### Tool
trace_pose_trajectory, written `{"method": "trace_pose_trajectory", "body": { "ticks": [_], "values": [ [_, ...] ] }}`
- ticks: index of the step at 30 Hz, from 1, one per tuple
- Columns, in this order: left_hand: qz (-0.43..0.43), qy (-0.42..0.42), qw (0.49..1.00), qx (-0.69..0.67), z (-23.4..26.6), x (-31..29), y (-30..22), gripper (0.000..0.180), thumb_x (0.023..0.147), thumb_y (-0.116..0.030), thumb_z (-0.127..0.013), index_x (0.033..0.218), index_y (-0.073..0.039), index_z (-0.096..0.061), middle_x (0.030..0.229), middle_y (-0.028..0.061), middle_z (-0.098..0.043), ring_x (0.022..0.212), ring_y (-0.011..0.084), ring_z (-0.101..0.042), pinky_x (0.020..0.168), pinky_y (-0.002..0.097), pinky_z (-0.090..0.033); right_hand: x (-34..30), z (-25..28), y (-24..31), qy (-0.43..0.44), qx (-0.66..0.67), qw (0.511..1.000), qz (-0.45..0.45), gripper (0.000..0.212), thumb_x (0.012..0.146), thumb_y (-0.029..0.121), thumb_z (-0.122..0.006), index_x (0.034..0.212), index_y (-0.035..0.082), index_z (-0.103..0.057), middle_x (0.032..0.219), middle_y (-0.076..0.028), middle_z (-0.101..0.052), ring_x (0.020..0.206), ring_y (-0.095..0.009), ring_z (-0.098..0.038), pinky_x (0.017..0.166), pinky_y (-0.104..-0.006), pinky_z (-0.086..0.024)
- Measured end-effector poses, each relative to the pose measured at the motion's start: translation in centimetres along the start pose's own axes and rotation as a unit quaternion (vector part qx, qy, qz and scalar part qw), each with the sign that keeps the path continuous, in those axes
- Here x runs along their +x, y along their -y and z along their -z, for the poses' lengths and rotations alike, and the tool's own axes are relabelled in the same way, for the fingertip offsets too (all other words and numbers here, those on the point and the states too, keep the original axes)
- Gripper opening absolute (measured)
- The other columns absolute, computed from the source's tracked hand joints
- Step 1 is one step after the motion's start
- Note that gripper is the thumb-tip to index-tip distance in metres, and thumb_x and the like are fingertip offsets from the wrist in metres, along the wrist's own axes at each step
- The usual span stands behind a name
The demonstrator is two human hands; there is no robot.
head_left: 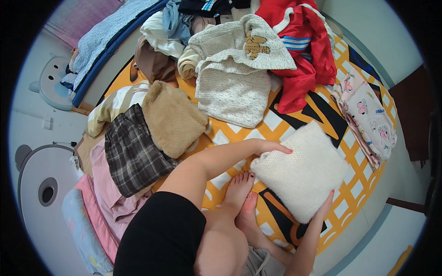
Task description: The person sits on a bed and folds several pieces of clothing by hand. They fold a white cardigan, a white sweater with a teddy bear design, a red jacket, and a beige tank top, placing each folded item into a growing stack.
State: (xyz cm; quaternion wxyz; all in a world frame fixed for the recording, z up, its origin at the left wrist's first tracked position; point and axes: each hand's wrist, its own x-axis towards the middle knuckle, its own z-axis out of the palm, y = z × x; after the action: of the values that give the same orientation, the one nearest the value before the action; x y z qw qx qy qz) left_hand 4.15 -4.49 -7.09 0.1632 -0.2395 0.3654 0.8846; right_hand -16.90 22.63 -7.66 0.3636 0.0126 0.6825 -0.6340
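Observation:
A folded, fluffy white knit garment [301,172] lies in front of me to the right, in a rough square. My left hand [272,147] grips its upper left edge, thumb on top and the other fingers hidden by the knit. At its lower right edge, my right hand [324,207] holds the side, with most of its fingers out of sight beneath. Beyond it spreads a speckled cream knit sweater [235,92] with a brown animal patch. To the left are a folded tan plush piece [172,119] and a dark plaid garment [133,149].
Under everything is an orange, white and black patterned bedspread [221,138]. A red garment [313,50] and other clothes are heaped at the far side. Printed pale pink cloth [366,115] lies at the right edge. My bare feet [237,188] rest near the white garment.

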Motion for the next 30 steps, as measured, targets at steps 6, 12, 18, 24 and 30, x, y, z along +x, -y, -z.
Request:
{"method": "trace_pose_trajectory", "body": {
  "ticks": [6,12,18,24,30],
  "values": [
    [-0.003,0.002,1.000,-0.007,-0.2,-0.1,0.1,0.063,0.086,-0.048,-0.060,0.132,-0.005,-0.050,0.132,0.0097,-0.054,0.117,0.0210,-0.054,0.099,0.0325,-0.040,1.3,0.8,-1.3,-0.005,0.028,0.999,0.016,0.066,0.095,0.048,-0.043,0.134,-0.006,-0.040,0.125,-0.015,-0.053,0.107,-0.026,-0.054,0.092,-0.0320,-0.042],
    [0.027,-0.114,0.965,0.235,0.0,0.3,-2.1,0.086,0.075,-0.069,-0.061,0.122,0.002,-0.056,0.118,0.0159,-0.060,0.105,0.0262,-0.059,0.088,0.0343,-0.047,3.9,1.5,-1.1,-0.089,-0.137,0.980,0.116,0.049,0.096,0.037,-0.047,0.109,-0.009,-0.059,0.103,-0.014,-0.064,0.093,-0.021,-0.058,0.086,-0.0309,-0.044],
    [-0.036,-0.253,0.929,0.268,-0.8,4.8,-6.1,0.080,0.079,-0.059,-0.062,0.126,0.005,-0.050,0.115,0.0192,-0.059,0.104,0.0252,-0.058,0.088,0.0328,-0.045,9.4,-0.5,4.4,-0.141,-0.214,0.955,0.148,0.046,0.092,0.041,-0.057,0.097,-0.004,-0.064,0.083,-0.007,-0.063,0.080,-0.015,-0.056,0.074,-0.0281,-0.044],
    [-0.071,-0.285,0.947,0.134,-1.3,9.5,-10.6,0.051,0.084,-0.035,-0.066,0.118,0.001,-0.055,0.101,0.0113,-0.064,0.090,0.0158,-0.062,0.077,0.0275,-0.048,17.3,-2.9,9.3,-0.037,-0.022,0.996,0.074,0.058,0.088,0.045,-0.062,0.121,-0.001,-0.052,0.104,-0.012,-0.061,0.095,-0.024,-0.058,0.089,-0.0335,-0.045],
    [-0.172,-0.285,0.937,0.100,-1.5,15.7,-14.7,0.054,0.085,-0.034,-0.069,0.121,0.001,-0.050,0.102,0.0105,-0.064,0.086,0.0147,-0.065,0.077,0.0256,-0.053,24.5,-5.7,15.0,0.021,0.351,0.936,-0.012,0.082,0.079,0.056,-0.065,0.137,0.006,-0.035,0.139,-0.015,-0.036,0.124,-0.032,-0.043,0.107,-0.0455,-0.035]
  ]
}}
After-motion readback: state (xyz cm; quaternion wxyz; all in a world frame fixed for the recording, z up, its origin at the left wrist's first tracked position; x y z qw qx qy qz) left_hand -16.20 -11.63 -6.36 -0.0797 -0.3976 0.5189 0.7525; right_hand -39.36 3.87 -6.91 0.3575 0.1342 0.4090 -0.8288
